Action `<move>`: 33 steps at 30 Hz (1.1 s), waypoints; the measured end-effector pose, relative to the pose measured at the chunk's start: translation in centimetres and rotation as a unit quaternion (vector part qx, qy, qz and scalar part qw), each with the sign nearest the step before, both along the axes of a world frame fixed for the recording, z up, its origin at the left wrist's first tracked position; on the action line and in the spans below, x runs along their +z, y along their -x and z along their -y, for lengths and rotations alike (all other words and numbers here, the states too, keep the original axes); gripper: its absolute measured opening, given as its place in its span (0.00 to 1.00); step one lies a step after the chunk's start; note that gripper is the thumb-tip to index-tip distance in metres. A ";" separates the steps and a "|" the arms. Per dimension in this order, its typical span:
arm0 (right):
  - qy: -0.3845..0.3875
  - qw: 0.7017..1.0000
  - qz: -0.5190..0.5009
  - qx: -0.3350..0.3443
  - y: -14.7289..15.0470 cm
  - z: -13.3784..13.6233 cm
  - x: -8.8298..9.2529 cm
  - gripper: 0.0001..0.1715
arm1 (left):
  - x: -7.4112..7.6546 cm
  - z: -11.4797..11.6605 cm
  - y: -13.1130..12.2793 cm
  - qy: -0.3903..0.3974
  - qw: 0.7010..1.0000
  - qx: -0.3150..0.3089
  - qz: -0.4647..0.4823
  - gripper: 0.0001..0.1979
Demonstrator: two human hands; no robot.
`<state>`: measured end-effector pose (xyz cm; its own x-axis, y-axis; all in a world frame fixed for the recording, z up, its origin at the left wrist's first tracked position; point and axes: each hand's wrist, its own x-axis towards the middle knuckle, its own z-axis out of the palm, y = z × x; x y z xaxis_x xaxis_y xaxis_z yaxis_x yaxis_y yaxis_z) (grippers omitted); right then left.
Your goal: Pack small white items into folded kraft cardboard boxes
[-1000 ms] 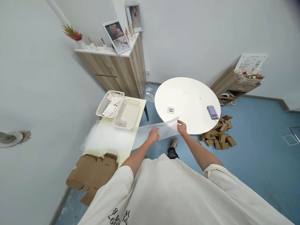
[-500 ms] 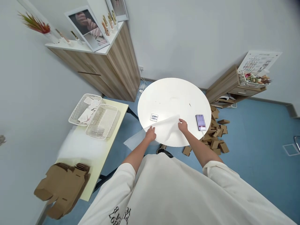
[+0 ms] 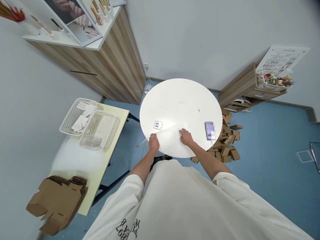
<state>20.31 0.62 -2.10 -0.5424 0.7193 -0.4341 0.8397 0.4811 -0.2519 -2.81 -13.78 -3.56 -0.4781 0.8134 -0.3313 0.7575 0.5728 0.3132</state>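
Note:
A thin translucent white sheet (image 3: 168, 137) lies at the near side of the round white table (image 3: 180, 96), between my hands. My left hand (image 3: 154, 143) pinches the sheet at the table's near left edge, and a bit of the sheet sticks out past the rim there. With curled fingers, my right hand (image 3: 186, 137) holds the sheet's right part against the tabletop. Just beyond my left hand is a small white-framed card or case (image 3: 158, 125) with dark round marks. To the right of my right hand lies a purple phone-like object (image 3: 210, 130), blurred, with a white cable.
On the left, a pale yellow table (image 3: 120, 116) bears two white baskets (image 3: 85, 133), one holding papers, and flattened cardboard boxes (image 3: 60, 200). Small brown boxes (image 3: 226, 140) are heaped on the floor at right. Wooden cabinets (image 3: 120, 60) stand by the walls.
The sheet has been drawn in from the left, with less of it hanging past the table rim, and lies flatter. My right hand has come down onto the tabletop. The view has shifted slightly.

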 end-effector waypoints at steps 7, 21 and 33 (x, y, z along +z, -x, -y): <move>0.017 1.000 0.013 -0.007 -0.5 0.1 -1.2 0.38 | -0.4 -1.2 1.6 0.019 0.999 0.037 0.019 0.16; -0.031 0.998 0.042 -0.016 -0.5 2.0 -1.2 0.25 | 5.7 -13.0 2.8 -0.098 0.985 -0.119 -0.081 0.13; -0.004 1.000 0.004 -0.028 -1.6 4.0 -1.6 0.29 | 3.6 -24.8 -4.1 -0.090 0.938 -0.324 0.082 0.13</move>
<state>21.91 -3.43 -3.74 -0.4984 0.7515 -0.4321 0.8669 0.4358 -0.2419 1.30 11.02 0.05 0.1822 0.9655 -0.1858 0.8611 -0.0655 0.5043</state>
